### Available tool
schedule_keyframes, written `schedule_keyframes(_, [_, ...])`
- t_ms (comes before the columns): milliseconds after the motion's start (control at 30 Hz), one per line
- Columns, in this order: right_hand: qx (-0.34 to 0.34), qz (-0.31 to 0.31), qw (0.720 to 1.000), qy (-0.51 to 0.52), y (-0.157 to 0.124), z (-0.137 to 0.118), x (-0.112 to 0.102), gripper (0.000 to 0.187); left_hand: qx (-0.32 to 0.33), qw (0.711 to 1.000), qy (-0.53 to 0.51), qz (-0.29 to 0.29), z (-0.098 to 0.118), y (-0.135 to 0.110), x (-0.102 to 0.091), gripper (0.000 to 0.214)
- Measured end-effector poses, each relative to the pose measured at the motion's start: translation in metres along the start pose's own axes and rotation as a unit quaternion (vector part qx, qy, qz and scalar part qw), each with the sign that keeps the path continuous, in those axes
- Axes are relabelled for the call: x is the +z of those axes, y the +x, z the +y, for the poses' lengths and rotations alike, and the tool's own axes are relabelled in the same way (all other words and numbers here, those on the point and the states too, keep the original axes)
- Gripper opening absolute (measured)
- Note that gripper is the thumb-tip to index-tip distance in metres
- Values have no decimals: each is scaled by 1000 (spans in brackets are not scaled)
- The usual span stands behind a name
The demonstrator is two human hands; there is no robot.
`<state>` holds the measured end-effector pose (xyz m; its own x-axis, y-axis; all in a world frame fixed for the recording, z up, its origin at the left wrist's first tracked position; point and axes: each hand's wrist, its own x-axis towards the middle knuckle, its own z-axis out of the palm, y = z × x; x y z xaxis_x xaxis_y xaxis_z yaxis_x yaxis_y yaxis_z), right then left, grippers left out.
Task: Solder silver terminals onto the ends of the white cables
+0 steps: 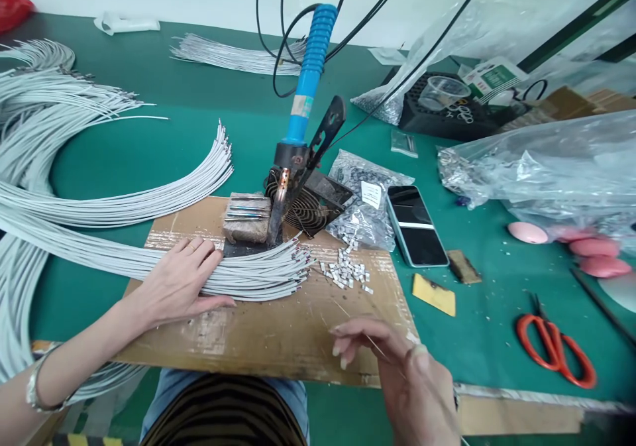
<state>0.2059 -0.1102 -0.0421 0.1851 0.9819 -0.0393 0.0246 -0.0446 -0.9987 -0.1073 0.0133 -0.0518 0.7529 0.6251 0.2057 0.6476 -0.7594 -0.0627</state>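
**Pinning a wire bundle beside a fixed soldering iron**

Shows the left hand (181,280) laid flat on the wire bundle (258,275), fingers spread and thumb out, pressing the white leads onto the cardboard sheet (278,333) that lies on the counter (173,134). Places the stripped ends of the bundle just beside the tip of the soldering iron (311,75), which is held tilted in its stand, with a worn block (247,219) touching the stand on its left. Shows the right hand (397,366) near the front edge of the sheet, fingertips drawn together on a thin strand (378,349), apparently pinched against the thumb; too fine to tell the material. Leaves a loose heap of small metal terminals (345,272) between the bundle ends and the right hand.

Judged from this layout, for clean work:
- Press evenly with the palm to hold the ends fanned in one level layer.
- Set the fingers well back from the hot tip.
- Grip the strand lightly, far from its working end.
- Offer one lead to the tip at a time, not the whole fan.
- Lift the forearm clear of the loops trailing to the left.
- Leave the phone (416,226) and scissors (556,350) on the right, well apart from the work.
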Motion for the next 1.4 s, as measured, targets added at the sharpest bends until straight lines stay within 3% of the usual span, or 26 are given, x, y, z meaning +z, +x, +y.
schedule_keyframes(100, [-1, 1, 1000, 0, -1, -1, -1, 64, 11, 1000, -11, -15, 0, -1, -4, 66])
schedule_keyframes(167, [-30, -41, 999, -6, 3, -1, -5, 70, 8, 999, -25, -18, 1, -3, -8, 68])
schedule_keyframes(267, [-87, -89, 992, -15, 6, 0, -10, 62, -21, 998, -57, 24, 8, -10, -14, 60])
schedule_keyframes(333, [-92, -52, 994, -14, 5, -2, -9, 49, -28, 994, -66, 85, 18, -14, -17, 40])
schedule_keyframes(433, [-49, 37, 998, 9, 2, -6, -2, 53, 18, 991, -71, 114, 34, -22, -14, 13])
schedule_keyframes(533, [-19, 71, 997, 29, 0, -9, 7, 58, 34, 993, -58, 95, 47, -29, -4, 16])
schedule_keyframes(700, [-4, 77, 997, 21, 1, -10, 10, 58, -1, 996, -6, 85, 59, -34, 5, 22])
schedule_keyframes(833, [-36, 47, 998, 16, 3, -5, 0, 56, -35, 999, 9, 40, 63, -27, -10, 21])
schedule_keyframes(933, [-73, 22, 997, 12, 6, -1, -9, 50, -65, 989, -128, -40, 58, -29, -33, 23])
schedule_keyframes(1100, [-73, 25, 997, 29, 9, 2, -4, 58, -128, 882, -409, -195, 57, -27, -70, 10])
schedule_keyframes(1200, [-55, -2, 997, 45, 9, 5, 10, 61, -134, 774, -561, -261, 67, -8, -68, 7])
schedule_keyframes(1267, [-34, -12, 998, 46, 8, 6, 21, 51, -229, 678, -659, -230, 74, 5, -56, 22])
schedule_keyframes(1333, [-2, -12, 999, 44, 7, 5, 34, 37, -330, 587, -723, -156, 80, 11, -40, 31])
schedule_keyframes(1400, [36, -16, 998, 53, 7, 2, 47, 23, -372, 520, -761, -113, 83, 10, -29, 36])
